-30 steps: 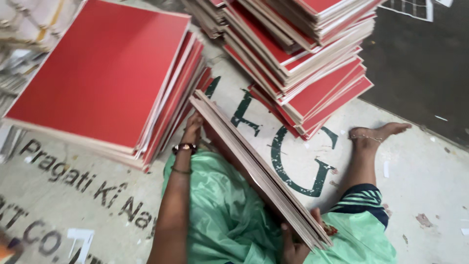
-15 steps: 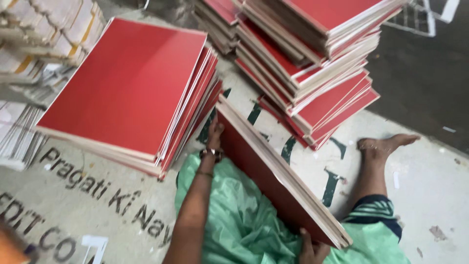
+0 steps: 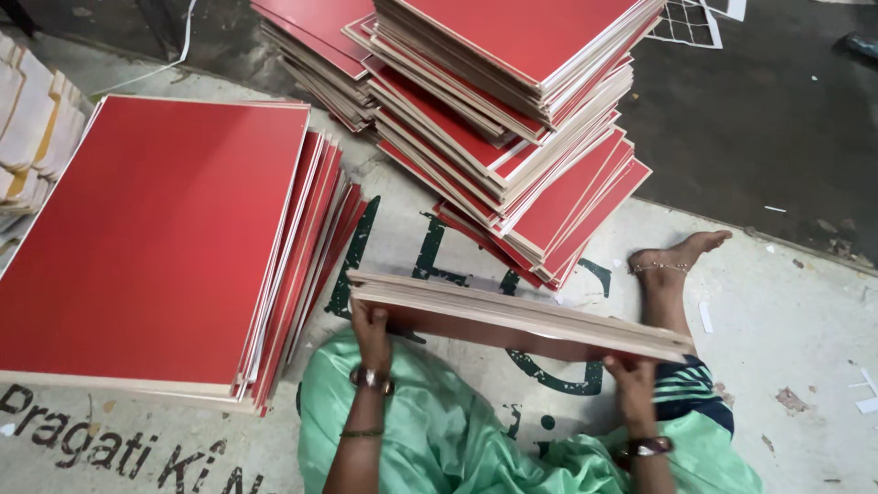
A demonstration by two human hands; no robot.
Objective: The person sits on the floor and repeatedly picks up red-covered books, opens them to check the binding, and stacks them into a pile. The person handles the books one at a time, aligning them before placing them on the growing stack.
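We hold the board bundle (image 3: 512,316) mid-frame, left hand (image 3: 370,329) and right hand (image 3: 631,384) each clenched on an end. Keep edges flush and level; square it over the left stack (image 3: 155,247) before lowering.

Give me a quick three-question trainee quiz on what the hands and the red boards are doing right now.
1. True or false: both hands grip the same bundle of boards.
2. Which hand holds the bundle's end nearest the flat red stack? A) left hand B) right hand C) neither
3. Fill in: the bare foot lies beside the ______ stack, whose boards are fanned out unevenly.

Key:
1. True; one hand holds each end, and the bundle is held edge-up above the lap.
2. A
3. Taller (the far pile).
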